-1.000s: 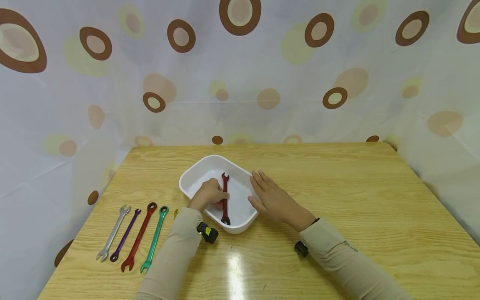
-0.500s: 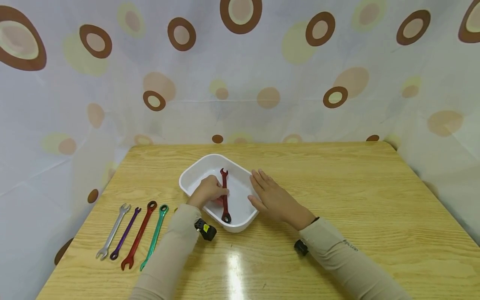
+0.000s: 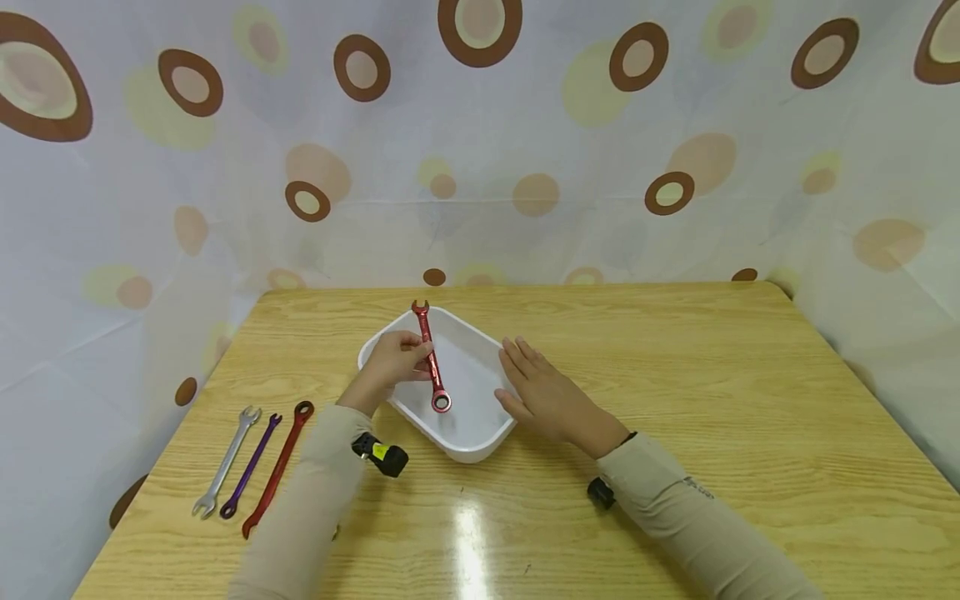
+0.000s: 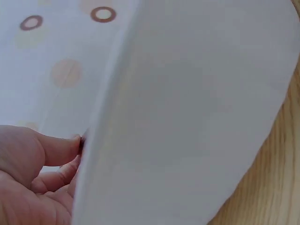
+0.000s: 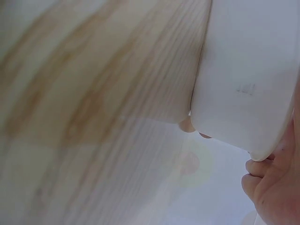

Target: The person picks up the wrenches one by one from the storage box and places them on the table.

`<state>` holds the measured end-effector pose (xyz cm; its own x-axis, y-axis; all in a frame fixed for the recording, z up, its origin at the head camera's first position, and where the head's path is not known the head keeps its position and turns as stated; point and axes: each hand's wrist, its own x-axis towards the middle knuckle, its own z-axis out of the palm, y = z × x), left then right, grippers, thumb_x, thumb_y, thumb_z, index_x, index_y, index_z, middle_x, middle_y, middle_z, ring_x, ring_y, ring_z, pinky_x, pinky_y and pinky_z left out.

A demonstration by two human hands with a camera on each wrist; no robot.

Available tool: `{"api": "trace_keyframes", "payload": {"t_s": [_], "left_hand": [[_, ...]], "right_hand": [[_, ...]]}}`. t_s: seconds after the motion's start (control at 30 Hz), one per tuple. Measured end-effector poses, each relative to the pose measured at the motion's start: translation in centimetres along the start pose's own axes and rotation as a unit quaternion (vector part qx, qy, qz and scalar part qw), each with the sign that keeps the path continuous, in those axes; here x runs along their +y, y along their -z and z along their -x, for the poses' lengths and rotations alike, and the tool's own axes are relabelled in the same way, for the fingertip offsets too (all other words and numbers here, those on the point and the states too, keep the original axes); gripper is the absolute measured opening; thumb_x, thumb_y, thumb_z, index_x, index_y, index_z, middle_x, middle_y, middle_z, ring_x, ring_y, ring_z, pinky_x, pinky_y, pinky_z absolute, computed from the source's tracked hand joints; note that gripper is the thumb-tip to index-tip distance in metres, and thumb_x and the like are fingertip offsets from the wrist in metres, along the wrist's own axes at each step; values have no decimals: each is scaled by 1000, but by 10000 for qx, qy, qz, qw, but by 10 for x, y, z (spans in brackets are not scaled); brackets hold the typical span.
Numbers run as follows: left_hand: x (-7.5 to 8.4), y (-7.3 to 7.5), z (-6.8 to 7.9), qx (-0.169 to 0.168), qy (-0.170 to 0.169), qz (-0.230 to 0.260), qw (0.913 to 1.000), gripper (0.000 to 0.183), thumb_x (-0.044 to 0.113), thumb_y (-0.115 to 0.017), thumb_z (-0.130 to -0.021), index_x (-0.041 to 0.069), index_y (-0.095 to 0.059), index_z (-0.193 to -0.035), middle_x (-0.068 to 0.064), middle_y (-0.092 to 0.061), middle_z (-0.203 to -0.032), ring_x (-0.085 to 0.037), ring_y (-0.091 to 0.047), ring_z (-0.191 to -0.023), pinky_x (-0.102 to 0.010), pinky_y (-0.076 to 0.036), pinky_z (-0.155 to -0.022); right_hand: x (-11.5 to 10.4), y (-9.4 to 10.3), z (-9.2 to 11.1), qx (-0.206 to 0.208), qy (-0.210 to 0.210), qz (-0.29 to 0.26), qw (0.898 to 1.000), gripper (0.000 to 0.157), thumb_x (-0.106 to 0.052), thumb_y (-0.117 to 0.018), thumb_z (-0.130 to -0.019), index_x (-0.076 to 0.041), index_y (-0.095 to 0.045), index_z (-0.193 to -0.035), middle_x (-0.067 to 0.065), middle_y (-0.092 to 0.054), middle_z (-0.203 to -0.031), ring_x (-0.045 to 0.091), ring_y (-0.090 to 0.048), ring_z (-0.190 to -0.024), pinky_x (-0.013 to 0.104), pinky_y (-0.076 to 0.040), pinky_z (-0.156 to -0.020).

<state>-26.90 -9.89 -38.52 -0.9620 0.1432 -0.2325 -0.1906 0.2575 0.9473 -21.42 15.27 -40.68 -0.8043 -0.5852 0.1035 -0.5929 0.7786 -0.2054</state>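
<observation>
Over the white plastic basin (image 3: 480, 454), my left hand (image 3: 390, 362) pinches a red combination wrench (image 3: 432, 354) between thumb and fingers near its middle. The wrench is raised and slightly tilted, its fork end up at the far rim and its ring end toward me. Inside the basin no other tool shows. In the left wrist view the basin wall (image 4: 187, 108) hides nearly all of the wrench. My right hand (image 3: 551, 396) rests against the basin's right rim with fingers straight. The right wrist view shows its fingers (image 5: 262, 176) at that rim.
Left of the basin lie a silver wrench (image 3: 227, 462), a purple wrench (image 3: 251, 467) and a second red wrench (image 3: 279, 467) side by side on the wooden table (image 3: 675, 358). My left sleeve (image 3: 300, 517) covers the spot beside them. A patterned cloth (image 3: 480, 150) hangs behind the table.
My left hand has lifted the red wrench from inside the basin, up and to the left. My left sleeve now hides the green wrench. My right hand stays at the rim.
</observation>
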Motion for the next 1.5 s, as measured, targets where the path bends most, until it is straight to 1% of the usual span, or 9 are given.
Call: {"api": "trace_keyframes", "payload": {"t_s": [0.23, 0.47, 0.77, 0.93, 1.07, 1.17, 1.27, 1.4, 1.5], "left_hand": [[4, 41, 16, 32, -85, 217, 9997, 34, 13, -47, -101, -11, -48, -124, -9, -58, -94, -10, -62, -77, -25, -57, -73], [-3, 95, 48, 426, -197, -513, 9976, 46, 23, -46, -102, -7, -42, -137, -22, -54, -125, -7, -59, -89, -27, -56, -81], [-34, 170, 84, 1045, -91, -1180, 9875, 50, 23, -47, -102, -13, -41, -135, 12, -60, -89, 4, -59, -76, -22, -56, -70], [-51, 199, 104, 1274, 14, -2000, 9715, 47, 21, -45, -102, -17, -43, -130, -15, -62, -99, -2, -58, -75, -26, -57, -67], [-65, 219, 115, 1379, 276, -2800, 9496, 48, 25, -46, -101, -17, -47, -126, -37, -51, -119, -27, -62, -84, -33, -58, -66], [-75, 232, 119, 1343, 479, -3321, 9324, 47, 26, -50, -99, -16, -51, -120, -38, -53, -118, -40, -60, -91, -39, -56, -64], [-84, 239, 121, 1231, 560, -3707, 9188, 43, 26, -54, -97, -14, -56, -114, -34, -60, -104, -36, -61, -83, -36, -51, -60], [-93, 242, 123, 1014, 617, -3874, 9142, 40, 24, -56, -96, -13, -59, -110, -32, -62, -100, -32, -61, -80, -35, -48, -60], [-98, 242, 124, 928, 623, -3972, 9109, 38, 21, -58, -94, -14, -60, -107, -31, -64, -98, -36, -61, -81, -43, -50, -65]], "right_hand": [[1, 1, 1, -51, 22, -38, 10000, 65, -40, -29, -104, 6, -19, -148, 20, -10, -157, 34, -6, -146, 47, -15, -118], [1, 1, 1, -38, 45, -67, 10000, 65, -40, -30, -104, 6, -19, -148, 20, -11, -157, 34, -6, -146, 47, -15, -118], [1, -2, 0, -11, 58, -66, 10000, 65, -40, -30, -104, 6, -18, -148, 21, -11, -158, 34, -6, -146, 47, -15, -118], [1, -3, 1, -16, 72, -72, 9999, 65, -40, -30, -104, 6, -18, -148, 21, -10, -157, 34, -5, -146, 47, -15, -118], [1, -2, 1, -22, 73, -44, 10000, 65, -40, -30, -104, 6, -18, -148, 21, -10, -157, 34, -6, -146, 47, -15, -118], [2, -1, 0, -5, 70, -11, 10000, 65, -40, -30, -104, 6, -19, -148, 21, -11, -157, 34, -6, -146, 47, -15, -118], [2, -1, 1, 12, 83, 3, 10000, 65, -40, -30, -104, 7, -19, -148, 21, -11, -157, 34, -7, -146, 47, -15, -118], [1, -2, 1, 32, 113, -34, 9999, 64, -39, -31, -105, 7, -19, -148, 22, -12, -157, 35, -7, -146, 48, -16, -118], [1, -2, 1, 23, 116, -17, 9999, 64, -39, -30, -105, 7, -19, -148, 22, -12, -157, 35, -7, -146, 48, -15, -118]]}}
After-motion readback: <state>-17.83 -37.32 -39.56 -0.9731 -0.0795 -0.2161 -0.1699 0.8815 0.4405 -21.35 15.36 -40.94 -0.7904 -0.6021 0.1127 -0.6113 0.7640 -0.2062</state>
